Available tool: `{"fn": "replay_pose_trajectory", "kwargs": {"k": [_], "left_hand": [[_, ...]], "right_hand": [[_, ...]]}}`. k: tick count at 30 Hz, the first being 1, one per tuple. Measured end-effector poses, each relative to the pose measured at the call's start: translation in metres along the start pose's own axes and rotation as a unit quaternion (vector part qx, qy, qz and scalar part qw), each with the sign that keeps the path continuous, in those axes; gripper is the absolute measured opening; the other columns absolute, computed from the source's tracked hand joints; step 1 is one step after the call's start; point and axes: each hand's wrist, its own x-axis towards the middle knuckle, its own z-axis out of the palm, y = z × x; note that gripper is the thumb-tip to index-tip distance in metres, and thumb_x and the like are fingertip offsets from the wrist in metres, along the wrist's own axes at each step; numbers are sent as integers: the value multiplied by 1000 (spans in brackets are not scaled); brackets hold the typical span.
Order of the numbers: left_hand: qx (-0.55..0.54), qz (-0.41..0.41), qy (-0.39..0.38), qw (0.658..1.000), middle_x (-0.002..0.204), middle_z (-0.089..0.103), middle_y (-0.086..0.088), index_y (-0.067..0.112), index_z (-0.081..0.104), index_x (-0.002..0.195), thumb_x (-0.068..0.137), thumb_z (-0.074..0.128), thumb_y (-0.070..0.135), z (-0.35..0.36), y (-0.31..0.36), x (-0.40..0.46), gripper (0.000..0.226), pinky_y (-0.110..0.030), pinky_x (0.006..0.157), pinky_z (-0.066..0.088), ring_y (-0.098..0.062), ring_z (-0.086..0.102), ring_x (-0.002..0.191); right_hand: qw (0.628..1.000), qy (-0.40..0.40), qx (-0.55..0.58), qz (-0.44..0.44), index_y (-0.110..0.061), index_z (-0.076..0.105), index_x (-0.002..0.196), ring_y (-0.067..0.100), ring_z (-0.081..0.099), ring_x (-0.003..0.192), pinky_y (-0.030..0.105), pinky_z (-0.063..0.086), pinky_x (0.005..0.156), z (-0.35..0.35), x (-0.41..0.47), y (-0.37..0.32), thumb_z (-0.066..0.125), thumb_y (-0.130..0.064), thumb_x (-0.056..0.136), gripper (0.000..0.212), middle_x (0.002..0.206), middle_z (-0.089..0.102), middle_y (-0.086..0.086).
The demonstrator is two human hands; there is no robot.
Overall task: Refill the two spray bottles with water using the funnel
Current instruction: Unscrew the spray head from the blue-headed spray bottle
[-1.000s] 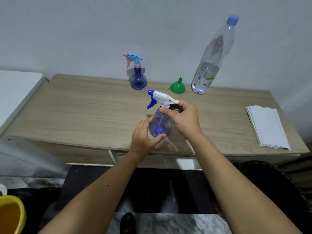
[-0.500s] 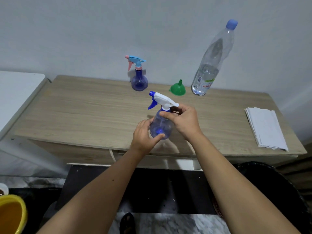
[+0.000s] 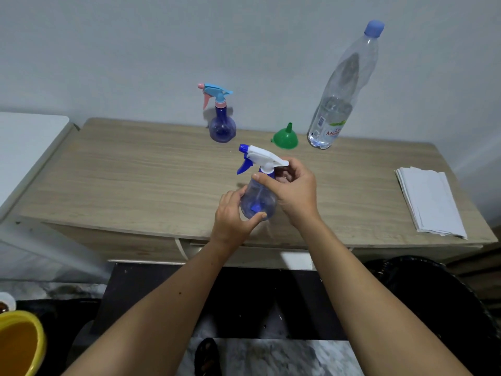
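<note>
Over the last second little changes: the left hand (image 3: 233,215) keeps its grip on the round body of the clear spray bottle (image 3: 259,199), held just above the surface (image 3: 135,180), while the right hand (image 3: 291,185) stays pinched at the collar under the white trigger head (image 3: 264,158). The head is still seated, so unscrewing appears to be in progress. The funnel (image 3: 285,138) and the second spray bottle (image 3: 221,123) stand untouched. The water bottle (image 3: 339,104) label reads partly "Le Mine".
</note>
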Motion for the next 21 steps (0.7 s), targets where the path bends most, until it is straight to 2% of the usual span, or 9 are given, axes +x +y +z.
{"fn": "replay_pose_trajectory", "kwargs": {"k": [3,7,9,12,14,17,19,21], "left_hand": [[9,13,7,1000,108,70,-11,-2,65,127,74,83,47,1,0,2,74,-17,88,42,-26,64,97],[5,24,25,999,107,71,-14,-4,67,122,76,81,46,4,-1,3,69,-28,86,49,-25,63,96],[10,37,24,999,103,70,-14,-4,69,118,78,79,46,3,-2,3,65,-31,83,49,-24,61,93],[15,42,1,999,101,69,-7,-1,70,117,79,79,48,0,-2,6,62,-20,85,45,-20,59,90],[8,37,-9,999,102,69,-6,1,69,119,79,79,47,-2,-2,7,62,-13,87,40,-18,58,91],[13,40,-10,999,103,69,-11,-2,68,118,81,78,49,-1,-4,5,64,-29,82,50,-26,63,91],[15,40,-4,999,103,69,-13,-3,68,118,81,79,49,0,-5,3,65,-30,82,51,-27,64,92],[8,41,4,999,103,69,-11,-3,67,119,78,82,46,-1,-4,2,65,-20,86,45,-21,61,93]], "right_hand": [[1000,21,-12,-13,-13,76,100,15,77,85,31,64,80,1,2,2,96,-12,73,34,90,81,3],[998,16,-46,-39,-12,79,100,12,77,82,31,63,82,-1,7,4,91,-12,80,23,88,81,-1],[995,-1,-80,-53,-9,80,105,15,77,88,35,63,88,-7,7,6,86,-12,86,20,93,81,2],[988,-55,-119,-80,-17,77,113,21,75,99,44,60,97,-11,5,6,74,-15,95,19,102,80,2],[988,-59,-116,-88,-26,74,112,23,73,100,45,59,97,-10,2,5,72,-20,93,21,104,78,2],[993,-30,-92,-63,-22,70,112,19,74,104,37,60,95,-6,2,3,85,-28,79,37,109,77,0],[994,-20,-90,-55,-17,69,110,15,74,98,33,60,92,-5,4,3,89,-20,78,37,105,76,-1],[994,-33,-88,-57,-14,72,110,9,72,93,30,58,90,-7,3,2,82,-7,87,26,101,76,-3]]}}
